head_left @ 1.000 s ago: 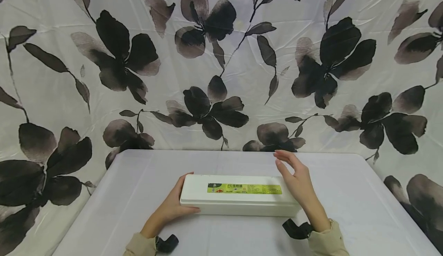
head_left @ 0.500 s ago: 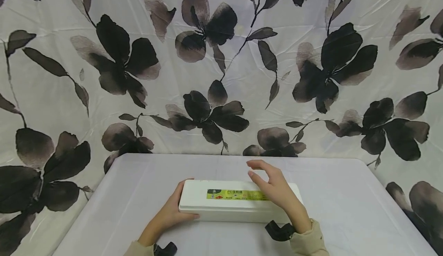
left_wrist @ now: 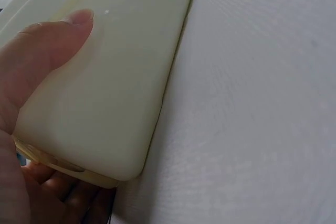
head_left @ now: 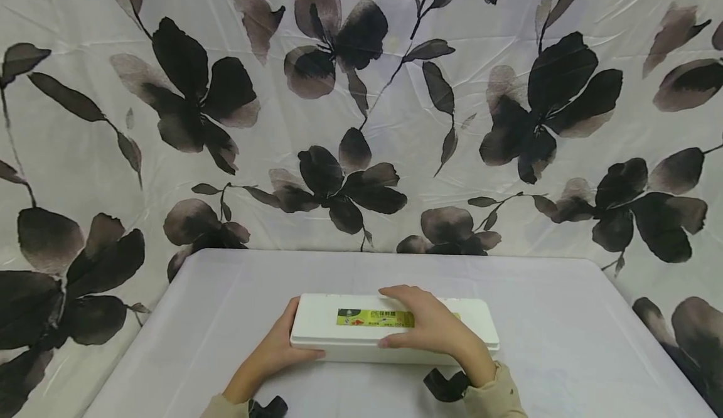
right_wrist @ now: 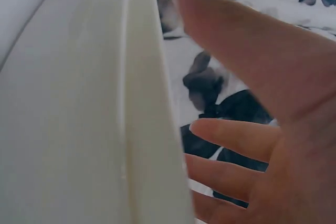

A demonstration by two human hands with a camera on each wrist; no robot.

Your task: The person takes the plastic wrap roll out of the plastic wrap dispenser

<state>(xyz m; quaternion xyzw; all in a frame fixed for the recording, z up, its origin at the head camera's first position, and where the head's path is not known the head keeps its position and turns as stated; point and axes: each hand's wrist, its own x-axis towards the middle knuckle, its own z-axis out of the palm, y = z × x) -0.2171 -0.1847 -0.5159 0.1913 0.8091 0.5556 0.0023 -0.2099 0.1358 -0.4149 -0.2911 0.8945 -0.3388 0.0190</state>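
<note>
A long white box (head_left: 477,325) with a yellow-green label (head_left: 361,317) lies lengthwise on the white table (head_left: 565,342). My left hand (head_left: 294,337) grips its left end. In the left wrist view the thumb (left_wrist: 50,51) presses the box's (left_wrist: 115,77) front side, and the fingers curl round the end beneath. My right hand (head_left: 418,325) lies across the middle of the lid, thumb on the front lip and fingers curled over the far edge. The right wrist view shows the box (right_wrist: 79,119) edge-on beside that hand (right_wrist: 252,129).
A white curtain with dark flowers (head_left: 339,179) hangs close behind and around the table. The table's rounded far corners and side edges are in view. Black wrist straps (head_left: 446,385) show at both beige cuffs.
My right hand has moved left from the box's right end and come down across the middle of the lid. The left hand and the box have stayed put.
</note>
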